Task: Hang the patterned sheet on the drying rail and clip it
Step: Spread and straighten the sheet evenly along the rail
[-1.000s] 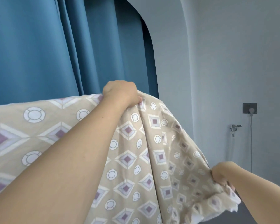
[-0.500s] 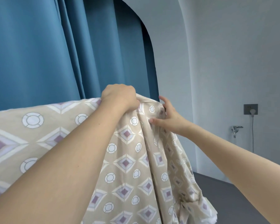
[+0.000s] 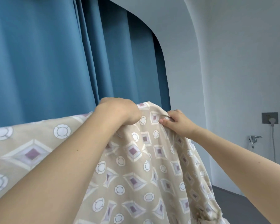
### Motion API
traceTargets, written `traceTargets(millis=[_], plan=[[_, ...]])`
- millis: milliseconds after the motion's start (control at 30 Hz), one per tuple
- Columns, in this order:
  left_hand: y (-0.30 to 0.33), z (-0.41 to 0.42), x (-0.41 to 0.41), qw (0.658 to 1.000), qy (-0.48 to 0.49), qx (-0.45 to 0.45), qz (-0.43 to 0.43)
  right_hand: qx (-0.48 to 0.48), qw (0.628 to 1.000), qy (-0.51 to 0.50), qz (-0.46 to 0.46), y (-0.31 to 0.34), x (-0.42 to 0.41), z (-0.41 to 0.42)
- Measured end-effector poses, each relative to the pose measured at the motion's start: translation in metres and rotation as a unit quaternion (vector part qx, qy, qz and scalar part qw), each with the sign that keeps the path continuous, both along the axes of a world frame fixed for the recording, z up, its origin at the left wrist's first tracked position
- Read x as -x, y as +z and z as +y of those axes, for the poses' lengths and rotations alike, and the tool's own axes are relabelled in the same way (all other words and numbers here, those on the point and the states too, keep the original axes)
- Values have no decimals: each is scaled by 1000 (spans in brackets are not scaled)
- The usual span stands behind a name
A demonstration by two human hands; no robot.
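Note:
The patterned sheet (image 3: 136,172), beige with purple diamonds and white rings, hangs draped across the lower half of the head view, its top fold running from the left edge up to the middle. My left hand (image 3: 118,111) grips the top fold at its highest point. My right hand (image 3: 176,122) pinches a fold of the sheet just to the right of it, thumb on the near side. The drying rail is hidden under the cloth, and no clip shows.
A blue curtain (image 3: 55,62) hangs close behind the sheet. A pale wall fills the right side, with a grey socket and white plug (image 3: 270,118) and a metal tap (image 3: 254,139) lower right. Dark floor (image 3: 249,206) shows at bottom right.
My right hand let go of the sheet's lower right edge, rose to the top fold beside my left hand, and now pinches the cloth there. My left hand stayed on the fold.

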State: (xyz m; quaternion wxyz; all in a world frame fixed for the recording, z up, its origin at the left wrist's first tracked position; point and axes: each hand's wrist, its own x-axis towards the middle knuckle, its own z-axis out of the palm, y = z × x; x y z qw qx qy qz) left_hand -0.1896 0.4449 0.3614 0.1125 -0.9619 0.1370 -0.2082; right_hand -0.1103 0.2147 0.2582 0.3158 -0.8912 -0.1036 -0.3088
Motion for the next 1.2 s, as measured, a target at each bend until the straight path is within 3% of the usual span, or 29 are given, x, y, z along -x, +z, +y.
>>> traceTargets(millis=[133, 233, 333, 400, 500, 567, 667, 767, 900, 1033, 1200], plan=[[2, 17, 8, 999, 50, -8, 1, 26, 999, -19, 23, 7, 9, 2], [-14, 24, 0, 995, -33, 8, -89, 50, 998, -40, 12, 8, 9, 12], [-29, 29, -7, 969, -135, 29, -203, -42, 996, 52, -63, 10, 12, 32], [-31, 33, -8, 957, -164, 44, -235, -56, 983, 112, -138, 19, 18, 49], [-34, 39, -8, 952, -149, 30, -266, 57, 969, 109, -215, 31, 21, 72], [-35, 43, -5, 955, -97, 30, -279, 83, 961, 68, -257, 32, 18, 83], [-35, 50, 4, 964, -15, 37, -262, 39, 970, -14, -241, 36, 14, 89], [-31, 58, 8, 965, -11, 12, -262, 11, 981, -73, -182, 49, 13, 94], [-30, 59, 9, 971, 14, 49, -235, -53, 989, 18, -136, 50, 14, 91], [-74, 41, 0, 931, -85, 8, -354, -163, 974, 106, -118, 6, 25, 66], [-132, -8, -5, 922, -217, -71, -314, -187, 973, 18, -135, -71, 39, 15]])
